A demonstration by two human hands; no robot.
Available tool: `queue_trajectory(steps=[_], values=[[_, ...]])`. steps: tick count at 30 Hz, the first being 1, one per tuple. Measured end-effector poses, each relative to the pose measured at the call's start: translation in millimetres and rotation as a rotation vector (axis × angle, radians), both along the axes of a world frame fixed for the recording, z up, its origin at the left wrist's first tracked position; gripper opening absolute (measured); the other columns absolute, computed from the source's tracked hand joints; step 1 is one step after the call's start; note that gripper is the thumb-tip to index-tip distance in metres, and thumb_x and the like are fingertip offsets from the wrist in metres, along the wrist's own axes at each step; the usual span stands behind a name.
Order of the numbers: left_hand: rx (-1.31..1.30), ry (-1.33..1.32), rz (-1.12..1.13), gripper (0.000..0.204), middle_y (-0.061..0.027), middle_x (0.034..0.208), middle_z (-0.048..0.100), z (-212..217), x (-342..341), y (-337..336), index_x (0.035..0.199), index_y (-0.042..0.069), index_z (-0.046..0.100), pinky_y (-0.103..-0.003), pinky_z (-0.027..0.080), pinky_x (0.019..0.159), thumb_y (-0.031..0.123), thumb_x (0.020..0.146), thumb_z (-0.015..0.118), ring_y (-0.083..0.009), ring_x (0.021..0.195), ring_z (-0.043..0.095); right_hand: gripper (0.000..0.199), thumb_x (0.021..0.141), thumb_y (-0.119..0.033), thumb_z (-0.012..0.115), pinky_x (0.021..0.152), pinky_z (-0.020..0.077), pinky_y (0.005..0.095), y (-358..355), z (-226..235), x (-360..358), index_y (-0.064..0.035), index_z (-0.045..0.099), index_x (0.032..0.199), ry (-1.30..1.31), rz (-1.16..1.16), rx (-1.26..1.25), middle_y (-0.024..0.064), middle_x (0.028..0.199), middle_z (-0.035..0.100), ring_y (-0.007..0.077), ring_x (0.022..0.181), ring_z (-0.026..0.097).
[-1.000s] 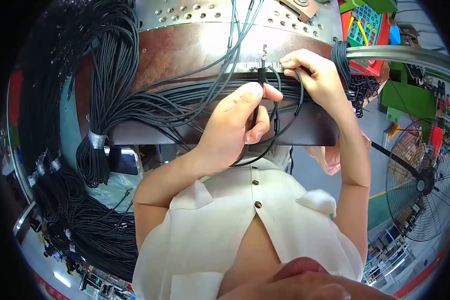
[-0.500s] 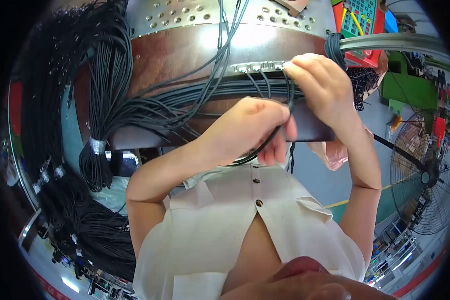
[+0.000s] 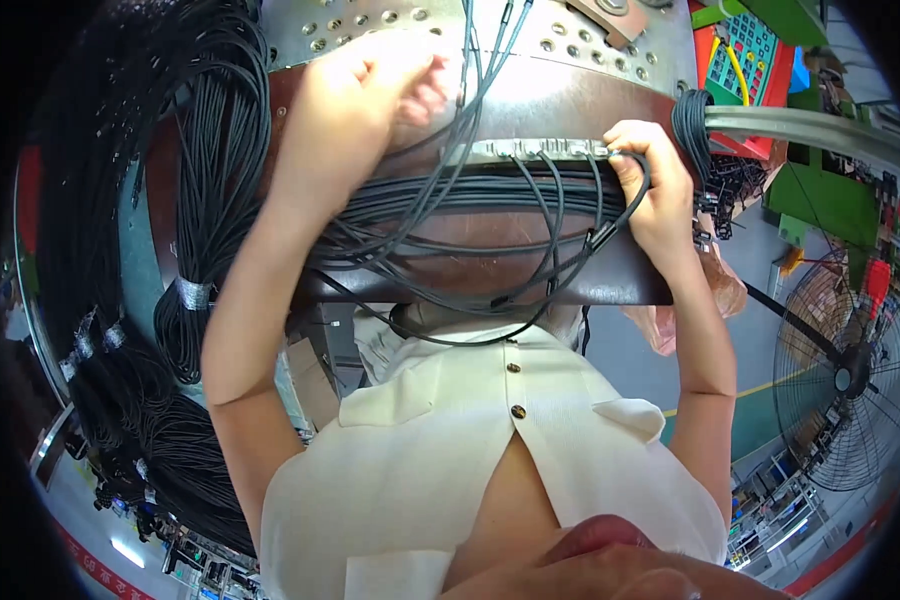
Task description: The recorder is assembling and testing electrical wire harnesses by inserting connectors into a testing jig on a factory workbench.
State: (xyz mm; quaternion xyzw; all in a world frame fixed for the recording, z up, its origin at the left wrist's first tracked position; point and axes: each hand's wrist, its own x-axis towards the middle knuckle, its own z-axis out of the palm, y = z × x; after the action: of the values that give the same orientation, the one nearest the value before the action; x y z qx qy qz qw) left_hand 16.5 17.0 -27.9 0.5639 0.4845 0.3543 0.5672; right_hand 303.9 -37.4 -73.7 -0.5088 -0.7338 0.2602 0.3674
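Note:
My right hand (image 3: pixel 655 195) pinches a black cable (image 3: pixel 570 250) at the right end of a slotted metal strip (image 3: pixel 535 150), and the cable loops around its fingers. Several black cables (image 3: pixel 450 195) lie side by side across the brown work board (image 3: pixel 570 100) below the strip. My left hand (image 3: pixel 365 95) is raised over the board's upper left, its fingers curled next to two thin cables (image 3: pixel 485 50) that run up over the perforated metal plate (image 3: pixel 390 25). Glare and blur hide whether it grips anything.
Thick tied bundles of black cable (image 3: pixel 205 200) hang along the left, with more lower down (image 3: pixel 140 440). A red control box (image 3: pixel 745 60) and green machinery (image 3: pixel 830 190) stand at the upper right. A floor fan (image 3: pixel 840 385) is on the right.
My left hand has left the cables at the middle of the board and risen to the upper left. My right hand has stayed at the metal strip's right end, still on a cable.

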Motion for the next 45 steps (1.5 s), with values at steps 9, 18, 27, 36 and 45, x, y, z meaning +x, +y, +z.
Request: queue_trajectory(steps=[9,18,27,36,45], values=[[0.026,-0.312,-0.123,0.024,-0.0066,0.086,0.060,-35.2,61.9,89.0,0.108,0.001,0.058,-0.025,0.051,0.060,0.018,0.098,0.045,-0.0159,0.070,0.058,0.019,0.076,0.008,0.060,0.080,0.0434,0.0351,5.6,4.2,-8.2,-0.0021,0.053,0.091,-0.100,0.011,-0.014,0.0115,0.092,0.058,0.0307,0.088,0.057],[-0.191,-0.483,-0.073,0.027,-0.0040,0.075,0.057,-57.5,71.4,77.3,0.098,0.003,0.060,-0.025,0.047,0.049,0.024,0.100,0.043,-0.0129,0.059,0.052,0.020,0.086,-0.004,0.056,0.094,0.0413,0.0282,63.9,43.5,22.5,0.0017,0.059,0.105,-0.118,0.440,-0.328,0.0078,0.114,0.060,0.0157,0.109,0.055],[-0.365,-0.724,-0.120,0.022,-0.0046,0.079,0.063,-10.8,55.5,80.5,0.105,0.004,0.061,-0.024,0.049,0.045,0.021,0.096,0.050,-0.0134,0.058,0.058,0.029,0.089,-0.031,0.060,0.063,0.0485,0.0358,201.6,20.8,-12.2,-0.0024,0.067,0.094,-0.153,-0.213,-0.134,0.0097,0.078,0.067,0.0217,0.066,0.060],[-0.664,-0.725,-0.107,0.030,0.0053,0.061,0.041,22.6,41.2,-9.1,0.108,0.001,0.058,-0.019,0.030,0.047,0.021,0.100,0.037,-0.0044,0.049,0.034,0.017,0.089,-0.018,0.059,0.064,0.0472,0.0327,137.8,32.6,-59.8,-0.0011,0.065,0.088,-0.158,0.203,0.050,0.0089,0.073,0.060,0.0218,0.068,0.057],[-0.016,-0.794,0.421,0.037,-0.0099,0.076,0.058,46.4,-171.1,-33.0,0.082,0.005,0.052,-0.026,0.047,0.059,0.030,0.103,0.033,-0.0161,0.065,0.056,0.034,0.091,-0.034,0.059,0.079,0.0484,0.0309,103.9,8.3,-31.2,-0.0096,0.064,0.114,-0.420,0.247,0.214,0.0098,0.099,0.067,0.0248,0.088,0.063]])
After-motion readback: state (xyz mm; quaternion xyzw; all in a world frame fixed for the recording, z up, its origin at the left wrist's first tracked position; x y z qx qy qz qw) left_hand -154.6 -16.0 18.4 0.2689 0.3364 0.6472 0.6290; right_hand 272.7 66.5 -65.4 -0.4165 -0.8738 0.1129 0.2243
